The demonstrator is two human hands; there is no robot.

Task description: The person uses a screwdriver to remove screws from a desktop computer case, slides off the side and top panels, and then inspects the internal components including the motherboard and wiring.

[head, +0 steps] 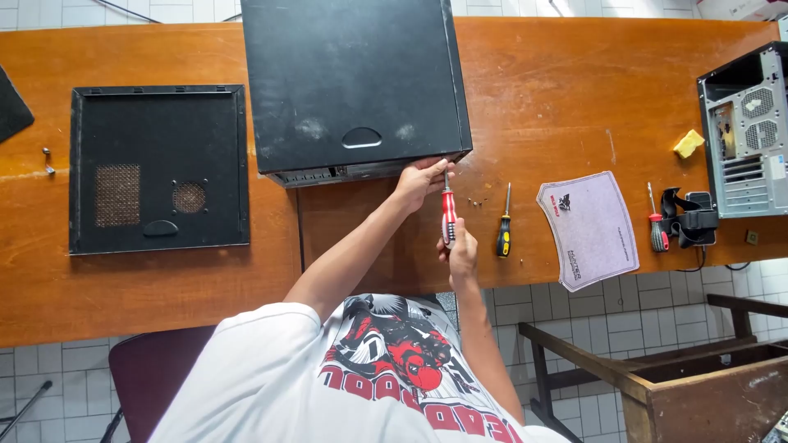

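A black computer case lies on its side on the wooden table, rear edge toward me. My left hand rests against the case's lower right rear corner, fingers around the tip of a screwdriver. My right hand grips the red and white handle of that screwdriver, whose shaft points up at the case's rear edge. A few tiny screws lie on the table just right of the shaft.
A removed black side panel lies at the left. A yellow and black screwdriver, a grey mouse pad, a red screwdriver, black straps, a yellow sponge and another open case sit to the right. A wooden desk frame stands below right.
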